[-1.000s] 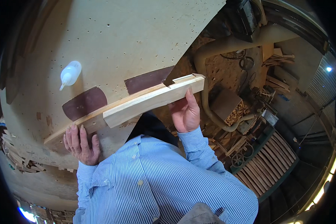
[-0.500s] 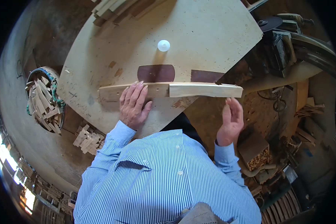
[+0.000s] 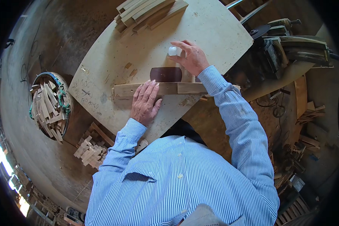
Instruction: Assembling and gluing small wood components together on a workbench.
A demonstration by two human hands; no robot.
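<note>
Two pale wooden pieces lie end to end across the near part of the table (image 3: pixel 116 52). My left hand (image 3: pixel 145 101) rests with flat, stretched fingers over the left wooden piece (image 3: pixel 165 89). The right wooden piece (image 3: pixel 192 88) runs under my right forearm and past the table's edge. My right hand (image 3: pixel 194 58) reaches farther in, thumb and fingers spread around a small white bottle (image 3: pixel 172 51); a narrow gap seems to show between them. A dark brown flat piece (image 3: pixel 165 74) sits just beyond the wooden pieces. A second brown piece is mostly hidden by my right sleeve.
Stacked curved wooden pieces (image 3: pixel 147 15) lie at the table's far left. A basket of wood offcuts (image 3: pixel 49 105) stands on the floor at left, with small blocks (image 3: pixel 90 152) nearby. A machine with a dark disc (image 3: pixel 260 31) stands beyond the table's right edge.
My right hand has moved from the right wooden piece's near end, forward and left, to the white bottle. My left hand stays on the left piece. The whole view has shifted slightly.
</note>
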